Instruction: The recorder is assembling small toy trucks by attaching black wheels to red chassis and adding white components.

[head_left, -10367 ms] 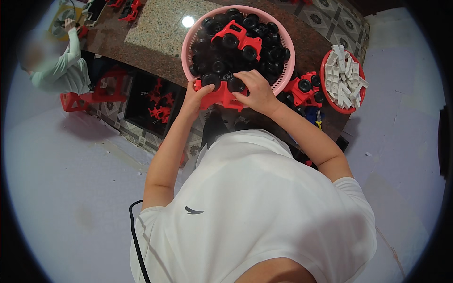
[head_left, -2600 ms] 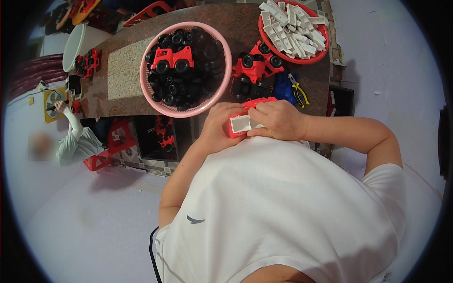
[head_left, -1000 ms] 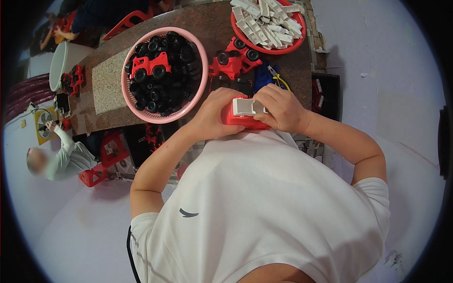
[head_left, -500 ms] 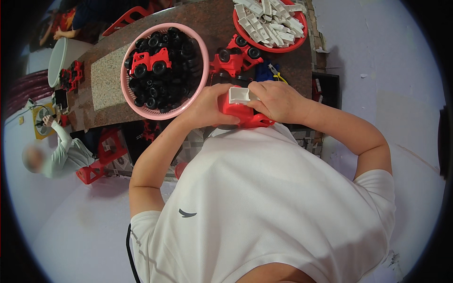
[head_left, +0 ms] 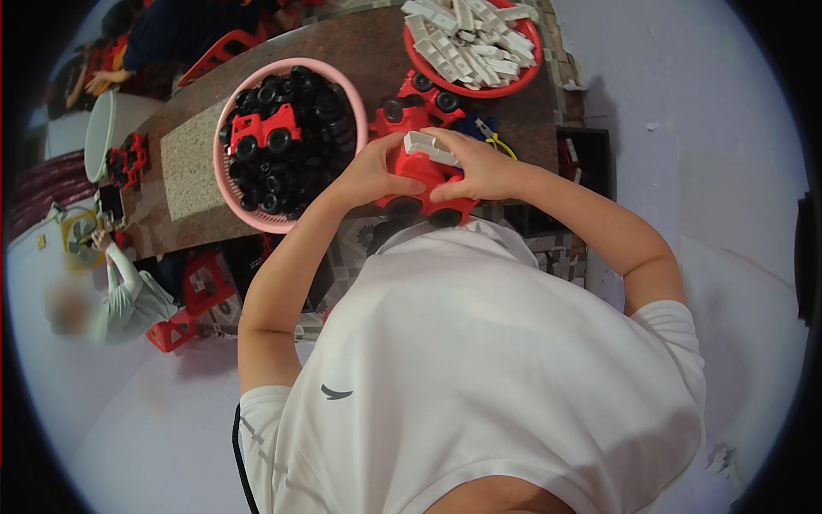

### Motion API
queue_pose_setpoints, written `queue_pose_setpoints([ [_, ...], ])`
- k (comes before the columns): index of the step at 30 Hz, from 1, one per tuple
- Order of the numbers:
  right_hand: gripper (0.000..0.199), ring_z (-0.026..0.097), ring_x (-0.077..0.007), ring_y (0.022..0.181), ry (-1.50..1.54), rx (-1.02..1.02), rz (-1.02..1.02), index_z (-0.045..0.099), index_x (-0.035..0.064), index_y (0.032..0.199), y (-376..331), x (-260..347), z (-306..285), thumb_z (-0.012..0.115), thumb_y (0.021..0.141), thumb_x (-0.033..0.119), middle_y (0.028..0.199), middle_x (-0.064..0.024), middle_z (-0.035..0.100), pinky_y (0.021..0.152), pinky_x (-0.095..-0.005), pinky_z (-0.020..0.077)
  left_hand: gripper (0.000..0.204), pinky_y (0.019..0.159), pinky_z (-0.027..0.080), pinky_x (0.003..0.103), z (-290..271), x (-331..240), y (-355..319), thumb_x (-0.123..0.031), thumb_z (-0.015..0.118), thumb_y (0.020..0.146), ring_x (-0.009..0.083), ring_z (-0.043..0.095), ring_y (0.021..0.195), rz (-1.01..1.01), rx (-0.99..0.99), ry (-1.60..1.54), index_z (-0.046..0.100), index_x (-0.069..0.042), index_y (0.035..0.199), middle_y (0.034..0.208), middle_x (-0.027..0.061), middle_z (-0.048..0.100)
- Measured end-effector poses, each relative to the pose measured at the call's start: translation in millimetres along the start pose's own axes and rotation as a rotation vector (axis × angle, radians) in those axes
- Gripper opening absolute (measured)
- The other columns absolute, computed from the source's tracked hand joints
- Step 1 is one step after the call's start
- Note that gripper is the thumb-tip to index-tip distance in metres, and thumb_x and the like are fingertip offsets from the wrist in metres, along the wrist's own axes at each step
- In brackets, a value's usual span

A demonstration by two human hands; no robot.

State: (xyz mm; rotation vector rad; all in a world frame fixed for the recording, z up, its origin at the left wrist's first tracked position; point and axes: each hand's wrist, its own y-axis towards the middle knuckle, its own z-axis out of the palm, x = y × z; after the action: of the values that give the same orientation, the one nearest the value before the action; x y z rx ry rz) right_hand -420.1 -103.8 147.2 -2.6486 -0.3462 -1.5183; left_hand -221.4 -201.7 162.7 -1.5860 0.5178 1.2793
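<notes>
Red truck [head_left: 416, 169], dark mark [head_left: 336, 393] on shirt [head_left: 488, 343]

The person wears a white T-shirt [head_left: 505, 368] with a rounded neckline and short, loose sleeves [head_left: 666, 336]; on its chest there is a small dark curved mark [head_left: 336, 393]; a thin black cable [head_left: 240, 463] runs along the left side; the hands [head_left: 484, 169] are bare.
</notes>
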Motion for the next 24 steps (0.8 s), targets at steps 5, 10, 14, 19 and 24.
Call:
queue_pose_setpoints([
  [5, 0.074, 0.061, -0.0353, 0.099, -0.148, 0.167, 0.342, 0.047, 0.0045, 0.118, -10.3, -23.1, -42.0, 0.079, 0.061, 0.038, 0.107, -0.0201, 0.061, 0.084, -0.0407, 0.0479, 0.068, 0.099, 0.038, 0.036, 16.8, 15.5, 29.4, -0.021, 0.079, 0.070, 0.0237, 0.051, 0.115, 0.316, -0.223, 0.391, 0.047, 0.000, 0.126, 0.123, 0.0154, 0.054],
  [10, 0.068, 0.062, -0.0370, 0.093, -0.543, -0.242, 0.822, 0.046, 0.0033, 0.111, -81.3, -114.6, -91.5, 0.079, 0.065, 0.042, 0.100, -0.0225, 0.062, 0.078, -0.0455, 0.0501, 0.053, 0.095, 0.042, 0.033, -6.2, 41.9, 31.8, -0.023, 0.071, 0.082, 0.0235, 0.055, 0.109, -0.008, -0.204, 0.138, 0.048, 0.001, 0.124, 0.118, 0.0150, 0.057],
  [14, 0.065, 0.060, -0.0383, 0.095, -0.727, -0.429, 0.974, 0.045, 0.0053, 0.111, -115.6, -192.2, -29.1, 0.078, 0.067, 0.040, 0.101, -0.0188, 0.060, 0.077, -0.0479, 0.0500, 0.050, 0.090, 0.046, 0.031, -11.7, 97.1, 21.5, -0.022, 0.071, 0.081, 0.0219, 0.058, 0.103, -0.151, -0.208, 0.207, 0.052, 0.002, 0.120, 0.113, 0.0144, 0.060],
  [19, 0.073, 0.053, -0.0374, 0.109, -1.061, -0.567, 0.686, 0.040, 0.0056, 0.126, -96.2, -159.1, -2.9, 0.078, 0.070, 0.035, 0.117, -0.0188, 0.053, 0.089, -0.0481, 0.0432, 0.042, 0.089, 0.046, 0.029, -7.6, 113.6, 7.0, -0.020, 0.069, 0.084, 0.0188, 0.058, 0.103, -0.287, -0.210, 0.258, 0.053, 0.000, 0.117, 0.111, 0.0097, 0.059],
  [24, 0.067, 0.053, -0.0366, 0.111, -0.506, -0.325, 0.306, 0.044, 0.0049, 0.128, -11.4, -160.7, 6.5, 0.071, 0.076, 0.037, 0.124, -0.0205, 0.050, 0.090, -0.0433, 0.0445, 0.043, 0.090, 0.047, 0.030, -4.3, 118.9, 4.1, -0.020, 0.069, 0.083, 0.0203, 0.059, 0.104, -0.264, -0.265, 0.205, 0.054, 0.000, 0.118, 0.111, 0.0107, 0.060],
])
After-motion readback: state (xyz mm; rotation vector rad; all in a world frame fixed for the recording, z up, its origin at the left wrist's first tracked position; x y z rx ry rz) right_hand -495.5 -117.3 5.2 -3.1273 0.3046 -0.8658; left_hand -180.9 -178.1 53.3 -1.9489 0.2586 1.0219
